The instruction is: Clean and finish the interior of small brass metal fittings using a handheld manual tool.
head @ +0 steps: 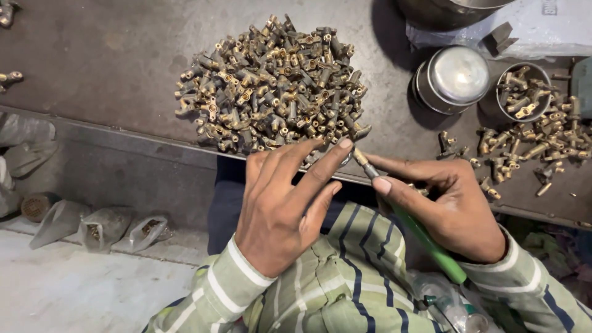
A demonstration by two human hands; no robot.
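Left hand (280, 206): pinches a small brass fitting (354, 154) at its fingertips.
Right hand (450, 206): grips a green-handled tool (425, 237), tip at the fitting.
Fitting: likely rigid, light, slippery; best pinched across its body.

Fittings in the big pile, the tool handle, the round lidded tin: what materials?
Fittings: likely brass, tarnished dull yellow-brown with brighter gold spots. Tool handle in the right hand: probably plastic, uniform bright green, smooth. Round tin: looks like steel, silvery with a reflective lid.

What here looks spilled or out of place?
Brass fittings lie scattered loose on the table beside the small tin that holds a few. The big pile sits neatly heaped. Nothing looks damaged.
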